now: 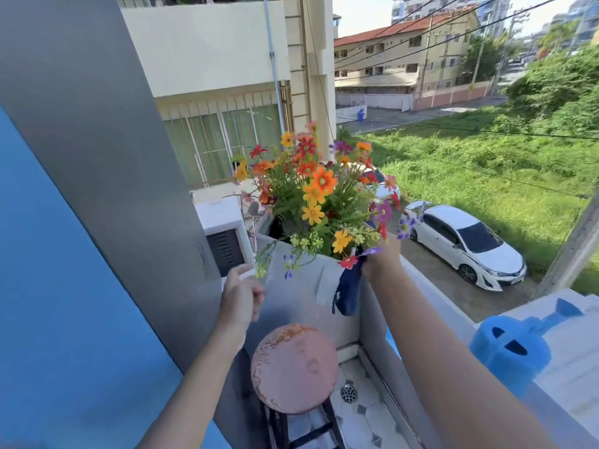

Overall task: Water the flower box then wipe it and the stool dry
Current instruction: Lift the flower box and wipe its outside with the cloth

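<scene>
The grey flower box (301, 286) stands in the corner of a balcony, beside the grey wall (107, 157), and it is full of colourful flowers (316, 196) in orange, red, yellow and purple. The right hand (381, 260) is at the right top corner of the box, partly hidden by the blooms, and it is closed around a dark blue cloth (348, 291). The cloth hangs down from this hand against the front side of the box. The left hand (241, 294) is near the left front edge of the box, with fingers loosely curled; something small and white shows at its top, but I cannot tell if the hand grips it.

Below the box, between the two forearms, there is a round pink stool (293, 367). Its seat has wet marks along the left edge. A floor drain (349, 393) is in the tiled floor to the right of the stool.

On the right, a blue watering can (512, 348) rests on the white ledge (570, 361) of the balcony, well apart from the box. Down in the street a white car (466, 244) is parked beside the grass.
</scene>
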`<state>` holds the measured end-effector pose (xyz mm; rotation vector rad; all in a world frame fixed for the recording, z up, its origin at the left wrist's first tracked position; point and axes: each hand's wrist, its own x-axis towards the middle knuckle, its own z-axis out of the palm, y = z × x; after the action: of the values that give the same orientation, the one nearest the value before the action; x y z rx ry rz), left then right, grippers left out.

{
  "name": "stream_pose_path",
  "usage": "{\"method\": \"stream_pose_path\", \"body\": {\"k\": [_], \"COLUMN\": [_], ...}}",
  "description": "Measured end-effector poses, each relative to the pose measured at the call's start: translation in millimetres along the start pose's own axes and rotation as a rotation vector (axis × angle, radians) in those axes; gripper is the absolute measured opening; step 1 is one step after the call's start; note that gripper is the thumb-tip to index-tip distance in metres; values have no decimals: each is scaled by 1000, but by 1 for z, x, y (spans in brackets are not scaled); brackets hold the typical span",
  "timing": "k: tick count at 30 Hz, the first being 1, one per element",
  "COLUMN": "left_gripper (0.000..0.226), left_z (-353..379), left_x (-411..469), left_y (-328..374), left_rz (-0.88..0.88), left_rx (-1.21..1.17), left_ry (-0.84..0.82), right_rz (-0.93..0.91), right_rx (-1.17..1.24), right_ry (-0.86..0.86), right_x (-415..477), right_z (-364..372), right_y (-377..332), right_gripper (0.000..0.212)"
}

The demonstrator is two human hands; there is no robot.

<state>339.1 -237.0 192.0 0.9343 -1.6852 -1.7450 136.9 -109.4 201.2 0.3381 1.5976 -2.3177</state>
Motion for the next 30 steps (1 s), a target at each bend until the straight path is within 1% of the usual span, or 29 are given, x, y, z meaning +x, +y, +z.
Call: {"method": "stream_pose_path", "body": {"k": [1, 2, 3, 4, 5, 7, 8, 10, 12, 16, 18, 22, 25, 26, 28, 29, 30], "left_gripper": [55, 56, 55, 52, 44, 22, 22, 25, 24, 24, 24, 27, 28, 28, 28, 28, 28], "left_z": [8, 17, 26, 33, 41, 54, 58, 62, 59, 55, 56, 63, 71, 74, 79, 81, 84], "left_x": [-5, -11, -15, -19, -23, -24, -23, -18, -15, -4, 4, 25, 47, 54, 68, 75, 80], "left_y": [-8, -11, -11, -6, 2, 17, 22, 25, 22, 14, 12, 21, 28, 31, 38, 42, 47], "left_rz": [-31, -39, -33, -25, -16, -21, -31, -55, -64, -102, -101, -118, -114, -115, -137, -148, -156], "left_rx": [37, 52, 57, 57, 62, 56, 40, 58, 113, 83, 62, 5, -4, -15, -40, -43, -42], "left_ry": [-49, -96, -119, -125, -132, -161, -168, -131, -80, -99, -89, -59, -34, -23, -5, -1, -2], "right_rz": [5, -6, -18, -45, -58, -46, -58, -67, -60, -76, -124, -220, -401, -468, -562, -594, -618], "right_rx": [19, -9, 80, 72, 61, 24, -18, -64, -51, -101, -152, -217, -327, -353, -376, -393, -423], "right_ry": [1, 14, -27, -45, -83, -117, -110, -105, -104, -129, -160, -297, -387, -419, -472, -488, -489], "right_x": [2, -3, -2, -11, -15, -25, -24, -25, -29, -31, -30, -25, -22, -21, -19, -16, -11], "right_z": [1, 2, 3, 5, 7, 14, 16, 16, 15, 17, 18, 20, 17, 15, 12, 10, 8], "right_y": [2, 2, 3, 0, 1, 6, 13, 20, 26, 29, 28, 26, 36, 42, 54, 61, 68], "right_gripper": [21, 27, 36, 42, 41, 35, 38, 44, 50, 46, 42, 29, 11, 8, 28, 34, 34]}}
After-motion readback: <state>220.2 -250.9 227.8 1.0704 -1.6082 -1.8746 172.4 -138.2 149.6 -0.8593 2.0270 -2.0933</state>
